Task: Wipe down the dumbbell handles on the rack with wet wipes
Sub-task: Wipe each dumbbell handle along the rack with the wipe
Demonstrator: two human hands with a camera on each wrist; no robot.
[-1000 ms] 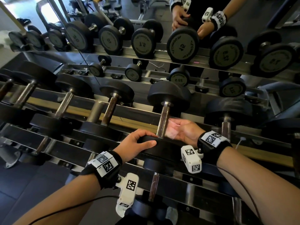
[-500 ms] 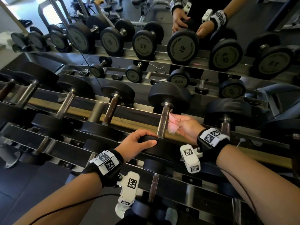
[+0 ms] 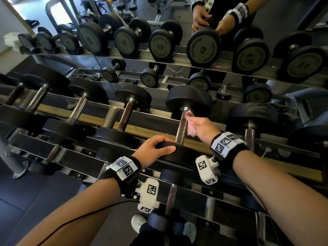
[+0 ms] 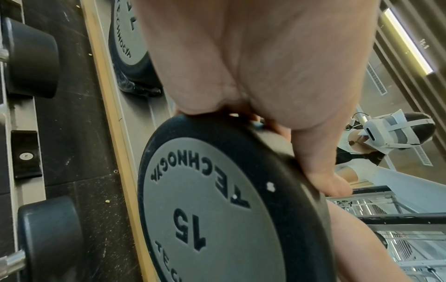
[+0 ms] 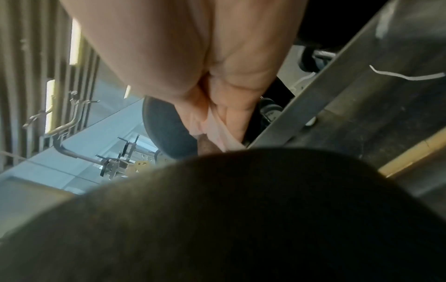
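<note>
A 15-marked black dumbbell lies on the top rail of the rack (image 3: 110,139), its knurled metal handle (image 3: 182,127) running away from me. My left hand (image 3: 156,148) grips the rim of its near head (image 3: 184,153), thumb on the front face (image 4: 212,219) and fingers over the top. My right hand (image 3: 202,127) holds a pale pink wet wipe (image 3: 190,125) against the right side of the handle, near the far head (image 3: 189,100). In the right wrist view the wipe (image 5: 217,129) is folded in the fingers, and the near head fills the lower half.
Several more dumbbells lie along the same rail to the left (image 3: 126,112) and one to the right (image 3: 250,128). Lower tiers hold smaller ones (image 3: 171,197). A mirror behind repeats the rack and my hands (image 3: 204,18). Dark floor (image 3: 35,192) lies lower left.
My right hand has slid the wipe up along the handle, from near the close head toward the far head. The left hand has stayed on the near head.
</note>
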